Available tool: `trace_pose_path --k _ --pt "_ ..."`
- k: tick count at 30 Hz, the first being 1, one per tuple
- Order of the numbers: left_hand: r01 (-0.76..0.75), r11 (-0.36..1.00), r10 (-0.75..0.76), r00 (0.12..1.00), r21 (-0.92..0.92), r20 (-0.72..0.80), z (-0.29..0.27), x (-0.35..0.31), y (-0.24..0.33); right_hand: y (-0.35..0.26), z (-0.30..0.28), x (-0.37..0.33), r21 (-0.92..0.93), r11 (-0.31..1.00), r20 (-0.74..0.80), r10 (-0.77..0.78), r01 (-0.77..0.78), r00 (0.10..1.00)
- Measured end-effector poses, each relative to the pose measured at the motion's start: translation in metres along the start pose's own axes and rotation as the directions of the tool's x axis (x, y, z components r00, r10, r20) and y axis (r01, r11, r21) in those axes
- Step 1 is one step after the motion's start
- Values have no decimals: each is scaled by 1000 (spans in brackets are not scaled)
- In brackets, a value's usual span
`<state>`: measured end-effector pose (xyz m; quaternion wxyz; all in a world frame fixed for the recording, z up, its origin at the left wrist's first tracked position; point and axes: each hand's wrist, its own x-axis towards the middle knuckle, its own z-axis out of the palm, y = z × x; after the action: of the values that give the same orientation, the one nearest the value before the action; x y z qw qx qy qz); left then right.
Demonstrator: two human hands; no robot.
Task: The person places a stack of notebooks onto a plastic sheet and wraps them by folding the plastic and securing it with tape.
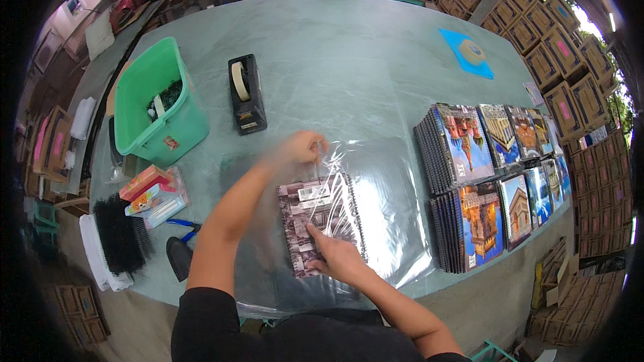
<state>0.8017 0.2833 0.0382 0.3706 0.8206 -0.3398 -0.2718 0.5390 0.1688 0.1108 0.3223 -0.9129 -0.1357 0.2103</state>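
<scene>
Spiral-bound notebooks (295,224) with a sepia picture cover and a white barcode label lie in front of me, partly under clear plastic film (396,228). Just beyond their far edge, my left hand (305,147) pinches a gathered bit of that film between closed fingers; slight motion blur softens it. My right hand (342,258) rests over the notebooks' near right part, its thumb and forefinger spread apart on the cover. The remaining right fingers are mostly hidden. Around the notebooks the film spreads across the tabletop, wrinkled and shiny with glare.
Stacks of colourful spiral notebooks (479,228) stand at the right. Leftward are a green bin (171,131), a black tape dispenser (247,97), small boxes (144,184), blue-handled pliers (184,223) and a black bristly bundle (121,234). A tape roll (473,52) sits on blue sheet far right.
</scene>
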Motion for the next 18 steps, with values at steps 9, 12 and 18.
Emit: trace_pose_path --k 9,12,18 --pt "-5 997 -9 983 -78 -184 20 16 4 -4 2 5 -60 998 9 17 -17 1000" --pt "333 943 -333 942 -12 -36 -13 -22 22 4 8 1 -31 999 -75 -14 12 997" --pt "215 963 -211 977 165 -42 -57 -177 -33 -4 5 5 -99 994 1 -47 47 999"
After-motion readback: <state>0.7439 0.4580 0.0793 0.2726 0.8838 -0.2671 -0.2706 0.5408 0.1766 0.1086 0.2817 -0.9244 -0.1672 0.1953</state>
